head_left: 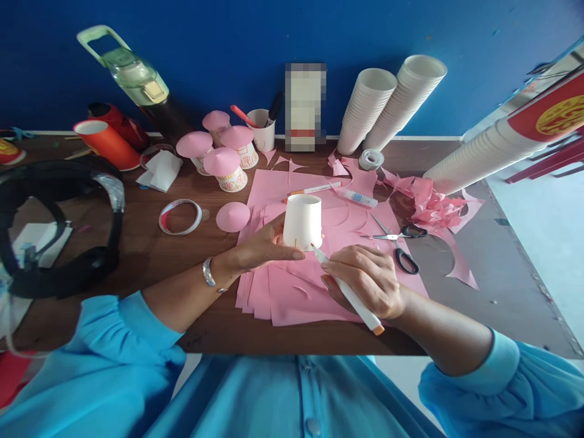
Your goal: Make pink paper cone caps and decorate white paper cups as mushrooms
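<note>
My left hand [267, 246] is closed around a white paper cup [303, 220], which is upside down above the pink paper sheets [292, 298]. A short yellow-brown line shows near the cup's rim. In my right hand [367, 280] is a white marker [353, 301] with an orange end, its tip at the lower right of the cup. Left of the cup lies a pink paper cone [232, 217]. Behind it stand several decorated cups with pink cone tops [222, 162].
Scissors [396, 236], a glue bottle [358, 198] and another marker [314, 191] lie right and behind. Cup stacks [367, 109] stand at the back. Left are a tape roll [180, 216], a black headset [59, 225] and a bottle [141, 79]. Pink scraps [438, 204] lie right.
</note>
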The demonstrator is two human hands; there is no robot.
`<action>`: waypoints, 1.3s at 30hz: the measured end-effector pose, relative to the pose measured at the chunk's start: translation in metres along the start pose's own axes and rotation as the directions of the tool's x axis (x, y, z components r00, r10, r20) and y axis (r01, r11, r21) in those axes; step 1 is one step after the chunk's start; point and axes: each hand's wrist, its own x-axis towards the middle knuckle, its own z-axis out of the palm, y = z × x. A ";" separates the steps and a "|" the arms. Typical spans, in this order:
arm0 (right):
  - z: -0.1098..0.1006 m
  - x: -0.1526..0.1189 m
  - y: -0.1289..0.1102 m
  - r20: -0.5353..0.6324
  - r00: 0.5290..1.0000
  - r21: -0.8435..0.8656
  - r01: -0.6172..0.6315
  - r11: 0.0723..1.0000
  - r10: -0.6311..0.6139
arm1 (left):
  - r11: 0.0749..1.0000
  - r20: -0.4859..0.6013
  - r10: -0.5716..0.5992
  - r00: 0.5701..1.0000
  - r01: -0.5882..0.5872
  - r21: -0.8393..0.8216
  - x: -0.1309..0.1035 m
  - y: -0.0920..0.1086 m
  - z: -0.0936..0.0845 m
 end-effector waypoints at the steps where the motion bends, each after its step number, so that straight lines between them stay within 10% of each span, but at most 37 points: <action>1: 0.000 0.000 0.000 0.000 1.000 -0.001 0.000 1.000 0.000 | 1.000 -0.006 -0.003 1.000 0.003 0.003 0.000 -0.001 0.000; 28: -0.003 0.002 0.002 -0.033 0.996 0.049 0.085 0.995 -0.084 | 0.858 0.162 -0.030 0.986 0.109 -0.502 -0.003 0.001 -0.021; 33: -0.001 0.003 0.003 -0.042 0.996 0.052 0.084 0.995 -0.082 | 0.950 0.087 0.016 0.996 0.012 -0.313 -0.002 0.000 -0.014; 39: -0.002 -0.003 0.006 -0.002 1.000 0.016 -0.004 1.000 0.004 | 0.917 -0.187 0.173 0.967 -0.089 0.389 -0.004 0.007 0.000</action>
